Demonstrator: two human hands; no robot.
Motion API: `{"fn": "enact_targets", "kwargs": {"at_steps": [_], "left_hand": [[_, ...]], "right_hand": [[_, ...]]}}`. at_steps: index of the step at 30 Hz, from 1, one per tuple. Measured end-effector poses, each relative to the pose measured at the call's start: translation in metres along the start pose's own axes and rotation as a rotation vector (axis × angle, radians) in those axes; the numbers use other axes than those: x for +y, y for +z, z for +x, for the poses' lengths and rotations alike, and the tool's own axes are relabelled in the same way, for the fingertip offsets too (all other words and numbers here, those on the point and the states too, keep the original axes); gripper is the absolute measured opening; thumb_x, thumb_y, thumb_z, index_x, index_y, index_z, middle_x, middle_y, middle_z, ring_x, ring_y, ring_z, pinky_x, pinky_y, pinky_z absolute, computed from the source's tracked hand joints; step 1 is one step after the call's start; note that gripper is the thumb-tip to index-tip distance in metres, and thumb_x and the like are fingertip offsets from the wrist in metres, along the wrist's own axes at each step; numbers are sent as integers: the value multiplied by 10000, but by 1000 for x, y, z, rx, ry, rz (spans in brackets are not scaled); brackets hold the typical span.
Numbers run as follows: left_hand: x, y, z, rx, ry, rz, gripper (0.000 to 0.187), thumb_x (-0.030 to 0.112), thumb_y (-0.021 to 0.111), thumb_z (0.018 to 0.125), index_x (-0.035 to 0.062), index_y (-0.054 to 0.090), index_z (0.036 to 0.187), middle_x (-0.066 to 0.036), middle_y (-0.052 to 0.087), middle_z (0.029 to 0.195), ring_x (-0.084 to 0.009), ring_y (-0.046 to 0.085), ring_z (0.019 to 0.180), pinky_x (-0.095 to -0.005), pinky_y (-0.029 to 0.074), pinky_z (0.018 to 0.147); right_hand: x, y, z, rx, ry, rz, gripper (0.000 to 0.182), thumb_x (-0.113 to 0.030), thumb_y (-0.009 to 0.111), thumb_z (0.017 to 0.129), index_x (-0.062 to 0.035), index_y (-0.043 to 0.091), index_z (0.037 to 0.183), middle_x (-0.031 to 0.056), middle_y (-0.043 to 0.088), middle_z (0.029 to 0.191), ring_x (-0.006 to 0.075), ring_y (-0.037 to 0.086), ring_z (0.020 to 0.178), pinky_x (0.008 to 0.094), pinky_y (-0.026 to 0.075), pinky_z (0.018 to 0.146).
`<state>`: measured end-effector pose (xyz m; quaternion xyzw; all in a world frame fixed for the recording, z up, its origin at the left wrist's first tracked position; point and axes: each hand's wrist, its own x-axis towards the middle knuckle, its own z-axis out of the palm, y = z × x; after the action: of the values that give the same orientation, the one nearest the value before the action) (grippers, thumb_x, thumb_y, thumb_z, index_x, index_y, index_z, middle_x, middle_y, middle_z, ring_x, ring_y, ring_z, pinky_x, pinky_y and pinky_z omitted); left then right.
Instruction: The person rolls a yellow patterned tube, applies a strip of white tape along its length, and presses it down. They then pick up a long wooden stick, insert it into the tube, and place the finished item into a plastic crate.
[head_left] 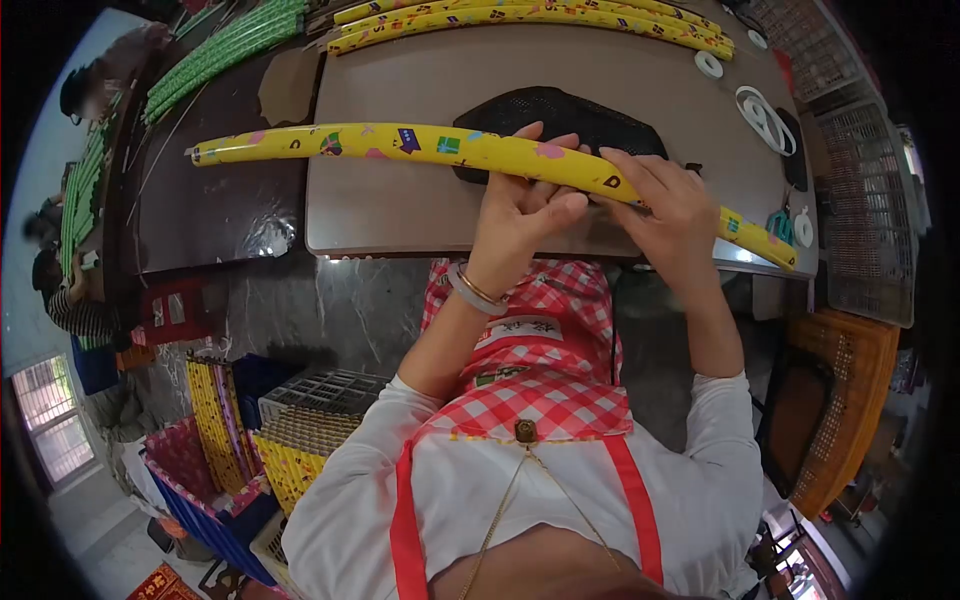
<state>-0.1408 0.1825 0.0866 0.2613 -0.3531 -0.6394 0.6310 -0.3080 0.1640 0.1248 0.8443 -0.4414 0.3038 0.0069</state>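
Note:
A long yellow roll of gift-wrap paper (370, 141), printed with presents and party shapes, lies crosswise in front of me over the brown table (400, 205). My left hand (520, 210) is under and behind its middle, fingers curled round it and thumb pointing right. Farther right, my right hand (668, 205) is closed over the roll, its fingers reaching toward my left hand. The roll's right end slants down toward the table's near right corner. Behind my hands sits a black mesh-covered object (560, 110), partly hidden by the roll.
More yellow rolls (530, 40) lie along the table's far edge, green rolls (225, 55) at far left. White tape rolls (708, 64) and teal-handled scissors (780, 226) are at right. Bins of yellow rolls (290, 460) stand below left. Other people (75, 300) work at far left.

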Motion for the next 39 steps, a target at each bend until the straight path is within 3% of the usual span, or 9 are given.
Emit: {"fn": "enact_targets", "kwargs": {"at_steps": [8,11,12,15,21,24,32,37,39], "left_hand": [[1,-6,0,106,-93,-92,383,184,502,925,-19,388,1230,-161,506,1237,-220,511,1123,-322,437,934],[0,-7,-1,172,-82,-69,381,230,493,930,-16,408,1208,-154,509,1233,-204,508,1122,-335,447,929],[1,-8,0,217,-102,-68,358,231,498,929,-11,431,1183,-137,530,1195,-188,522,1088,-329,452,922],[-1,-14,-1,268,-99,-57,285,252,501,928,15,516,1086,-49,574,1019,-125,553,942,-297,477,862],[4,-25,-2,285,-109,-78,314,281,490,930,19,524,1099,-87,574,1094,-159,553,1010,-315,468,887],[17,-30,2,316,-8,-74,356,271,476,934,-28,493,1125,-206,490,1233,-247,499,1134,-386,419,984],[32,-47,19,343,74,-45,301,241,513,920,-20,503,1070,-178,527,1186,-224,524,1098,-372,451,938],[31,-29,68,307,28,-69,227,246,562,897,23,543,861,-4,493,724,-131,553,834,-359,465,904],[26,-27,90,319,6,-97,238,243,580,886,17,531,830,-7,489,703,-138,556,803,-355,485,876]], "right_hand": [[2,8,1,5,-54,-48,452,-245,714,673,-155,596,1099,-6,596,845,173,589,754,309,437,667],[-1,16,4,50,-45,-118,557,-274,715,654,-174,546,1175,12,579,1036,197,580,911,365,417,817],[-8,15,7,25,-35,-197,549,-222,659,714,-195,506,1241,29,495,1261,192,503,1120,420,342,939],[-23,26,6,-30,-182,-250,465,-140,521,804,-196,487,1264,6,386,1390,174,406,1246,443,252,1030],[-14,30,-2,-20,-224,-309,462,-157,510,809,-162,482,1269,-6,392,1388,142,386,1262,428,230,1049],[13,1,-13,32,-89,-394,448,-164,535,808,-128,502,1254,19,442,1346,160,426,1223,427,271,1023],[110,-40,-42,183,219,-672,526,-259,620,820,-139,453,1304,39,454,1329,208,424,1226,443,269,1032],[72,-31,17,38,-126,-488,532,-214,676,739,-151,513,1241,64,447,1327,226,423,1223,426,300,1007],[76,-10,40,69,-183,-430,517,-204,674,742,-161,518,1233,63,482,1267,231,461,1165,406,336,971]]}}
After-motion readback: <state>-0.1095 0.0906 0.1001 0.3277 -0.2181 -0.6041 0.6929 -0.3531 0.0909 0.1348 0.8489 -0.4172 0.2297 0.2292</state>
